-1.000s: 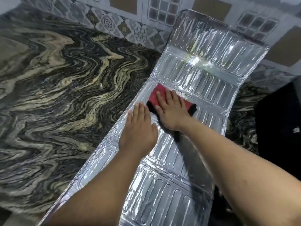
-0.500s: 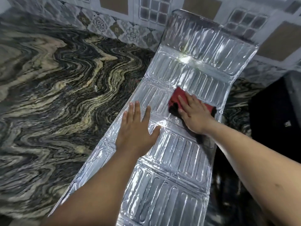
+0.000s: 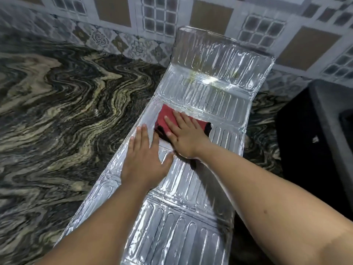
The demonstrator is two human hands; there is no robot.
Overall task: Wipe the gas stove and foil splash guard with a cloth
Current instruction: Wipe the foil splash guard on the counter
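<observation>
Cloth slid back leftward, right hand fingers flat atop, left hand splayed.

Both hands flat, palms down, fingers extended.

Two bare forearms in view, no sleeves, watch, bracelet or rings visible anywhere back from the fingers. Left hand: short, unpainted nails, seen on the fingertips. Right hand: nails likewise short and plain; a few small dark marks on the forearm, well back from the fingers toward the elbow.
</observation>
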